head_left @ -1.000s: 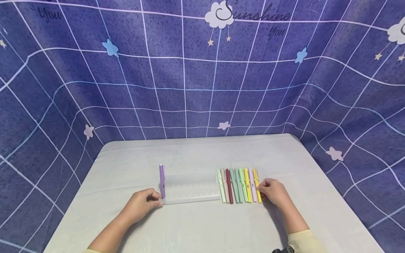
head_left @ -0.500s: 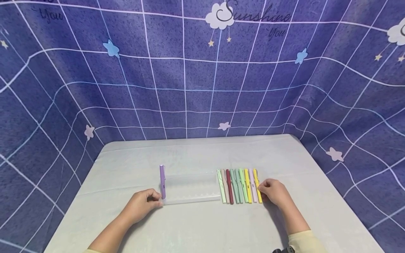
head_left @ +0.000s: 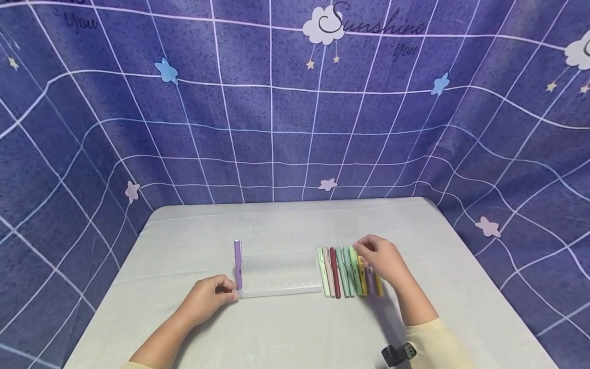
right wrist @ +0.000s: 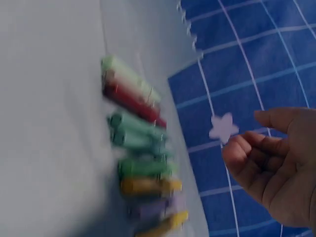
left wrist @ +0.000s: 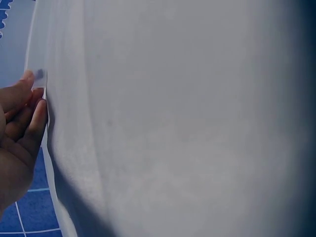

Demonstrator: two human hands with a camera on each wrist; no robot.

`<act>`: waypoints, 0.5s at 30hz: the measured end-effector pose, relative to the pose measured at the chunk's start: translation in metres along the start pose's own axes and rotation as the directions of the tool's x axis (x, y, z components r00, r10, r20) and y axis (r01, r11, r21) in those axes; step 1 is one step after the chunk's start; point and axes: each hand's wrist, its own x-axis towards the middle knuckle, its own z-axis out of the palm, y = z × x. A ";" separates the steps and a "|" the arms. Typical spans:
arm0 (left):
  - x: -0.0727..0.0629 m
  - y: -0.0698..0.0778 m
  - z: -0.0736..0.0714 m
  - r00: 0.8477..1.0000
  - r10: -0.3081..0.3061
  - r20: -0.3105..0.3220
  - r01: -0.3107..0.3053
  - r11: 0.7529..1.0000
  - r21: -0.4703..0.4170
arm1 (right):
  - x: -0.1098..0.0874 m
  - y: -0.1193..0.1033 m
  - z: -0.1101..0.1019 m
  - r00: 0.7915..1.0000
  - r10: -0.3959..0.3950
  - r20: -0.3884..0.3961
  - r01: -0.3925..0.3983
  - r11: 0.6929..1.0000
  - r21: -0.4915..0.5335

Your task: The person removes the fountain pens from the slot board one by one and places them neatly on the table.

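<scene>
My left hand (head_left: 209, 300) pinches the front left corner of a clear plastic pen rack (head_left: 281, 293); in the left wrist view its thumb and fingers close on the clear corner (left wrist: 39, 77). A purple pen (head_left: 238, 264) lies in the rack's leftmost place. Several capped pens lie side by side to the right of the rack: a light green pen (head_left: 324, 274), a pinkish one, a dark red pen (head_left: 335, 274), then green, yellow and lilac ones. My right hand (head_left: 382, 259) hovers over the row's right part, partly covering yellow pens. Its loosely bent fingers (right wrist: 236, 155) hold nothing, thumb apart.
A white cloth covers the table (head_left: 276, 333). Behind and at both sides hangs a blue curtain (head_left: 295, 143) with a grid, stars and clouds. A small black device (head_left: 398, 353) sits at my right wrist. Notches line the rack's edge.
My right hand has left the yellow pen at the row's right end, rising and moving left over the pens. The left hand stays at the rack's corner.
</scene>
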 end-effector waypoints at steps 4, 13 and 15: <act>0.000 0.001 -0.001 1.000 0.015 -0.003 -0.015 1.000 0.004 | 0.003 -0.019 0.018 0.995 -0.090 0.034 0.087 0.993 0.083; -0.002 0.003 -0.002 1.000 0.026 -0.002 -0.026 1.000 0.002 | 0.004 -0.047 0.069 0.956 -0.200 0.212 0.139 0.952 0.271; -0.002 0.003 -0.002 1.000 0.029 -0.004 -0.029 1.000 0.002 | 0.004 -0.050 0.082 0.942 -0.217 0.255 0.144 0.950 0.277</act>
